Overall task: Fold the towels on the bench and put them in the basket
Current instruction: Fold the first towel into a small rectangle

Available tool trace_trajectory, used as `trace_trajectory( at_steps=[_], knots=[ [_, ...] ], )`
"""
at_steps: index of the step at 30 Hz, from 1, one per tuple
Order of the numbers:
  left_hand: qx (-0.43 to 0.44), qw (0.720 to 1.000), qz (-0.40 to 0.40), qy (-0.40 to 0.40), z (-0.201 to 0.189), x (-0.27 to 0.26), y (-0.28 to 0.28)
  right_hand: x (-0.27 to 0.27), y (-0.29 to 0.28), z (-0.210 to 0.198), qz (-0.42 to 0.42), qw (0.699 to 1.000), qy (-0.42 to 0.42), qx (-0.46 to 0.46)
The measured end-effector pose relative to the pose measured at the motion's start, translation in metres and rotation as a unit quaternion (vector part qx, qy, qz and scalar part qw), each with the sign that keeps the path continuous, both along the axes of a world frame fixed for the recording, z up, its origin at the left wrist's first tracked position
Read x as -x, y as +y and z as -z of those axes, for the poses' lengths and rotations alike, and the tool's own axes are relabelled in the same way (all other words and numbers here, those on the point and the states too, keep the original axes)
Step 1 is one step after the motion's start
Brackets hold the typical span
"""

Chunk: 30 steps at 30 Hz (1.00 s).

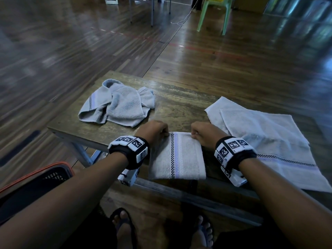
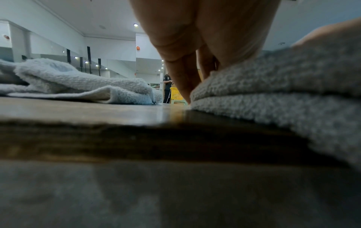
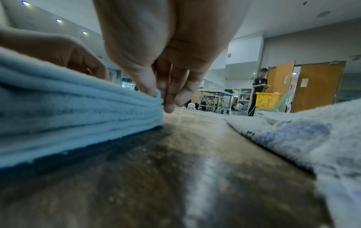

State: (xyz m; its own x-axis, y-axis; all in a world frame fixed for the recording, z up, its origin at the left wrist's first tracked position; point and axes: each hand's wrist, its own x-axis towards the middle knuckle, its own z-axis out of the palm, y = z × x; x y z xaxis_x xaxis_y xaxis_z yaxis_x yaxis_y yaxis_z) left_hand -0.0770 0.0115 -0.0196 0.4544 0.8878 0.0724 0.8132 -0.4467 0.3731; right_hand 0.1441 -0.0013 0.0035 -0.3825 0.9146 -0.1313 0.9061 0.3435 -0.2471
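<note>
A folded pale towel point(image 1: 177, 157) with a checkered stripe lies at the near edge of the wooden bench point(image 1: 179, 97). My left hand point(image 1: 158, 131) pinches its far left corner and my right hand point(image 1: 201, 133) pinches its far right corner. In the right wrist view the right hand point(image 3: 158, 95) nips the top layers of the stacked towel point(image 3: 68, 111). In the left wrist view the left hand point(image 2: 187, 86) curls down at the folded towel's point(image 2: 273, 92) edge. A crumpled towel point(image 1: 116, 103) lies at the bench's far left. A flat, loosely folded towel point(image 1: 265, 141) lies to the right.
A black basket with an orange rim point(image 1: 45, 178) stands on the floor at my lower left. My sandalled feet point(image 1: 124, 229) are under the bench. Farther off are a green plastic chair point(image 1: 215, 11), a yellow basket point(image 3: 266, 100) and a standing person point(image 3: 257, 91).
</note>
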Motion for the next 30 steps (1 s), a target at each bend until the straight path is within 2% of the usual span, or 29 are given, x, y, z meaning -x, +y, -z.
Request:
trace_trajectory(
  at_steps=[4, 7, 9, 12, 15, 17, 20, 23, 30],
  knots=[
    [0.008, 0.999, -0.024, -0.031, 0.001, 0.002, 0.001, -0.002, 0.001, 0.004, 0.043, 0.997, 0.062, -0.005],
    [0.006, 0.999, -0.035, -0.021, 0.003, 0.002, 0.001, 0.001, 0.002, 0.005, 0.051, 0.998, 0.045, -0.01],
    [-0.021, 0.999, -0.03, -0.003, 0.001, 0.001, -0.003, 0.004, -0.001, 0.005, 0.023, 0.999, 0.001, -0.048],
    [-0.076, 0.997, -0.009, 0.02, -0.006, -0.004, -0.016, 0.011, -0.009, 0.006, -0.007, 0.984, -0.119, -0.129],
    [-0.065, 0.995, -0.015, 0.07, -0.007, -0.013, -0.034, 0.024, -0.024, 0.007, 0.001, 0.969, -0.196, -0.153],
    [-0.021, 0.996, -0.039, 0.076, 0.001, -0.02, -0.048, 0.033, -0.037, 0.011, 0.032, 0.977, -0.181, -0.112],
    [0.04, 0.995, -0.058, 0.076, 0.019, -0.028, -0.066, 0.04, -0.052, 0.025, 0.106, 0.989, -0.1, -0.039],
    [0.042, 0.993, -0.062, 0.092, 0.031, -0.029, -0.07, 0.044, -0.058, 0.04, 0.15, 0.988, -0.042, 0.016],
    [0.063, 0.993, -0.07, 0.07, 0.033, -0.024, -0.058, 0.038, -0.053, 0.052, 0.169, 0.985, -0.007, 0.019]
  ],
)
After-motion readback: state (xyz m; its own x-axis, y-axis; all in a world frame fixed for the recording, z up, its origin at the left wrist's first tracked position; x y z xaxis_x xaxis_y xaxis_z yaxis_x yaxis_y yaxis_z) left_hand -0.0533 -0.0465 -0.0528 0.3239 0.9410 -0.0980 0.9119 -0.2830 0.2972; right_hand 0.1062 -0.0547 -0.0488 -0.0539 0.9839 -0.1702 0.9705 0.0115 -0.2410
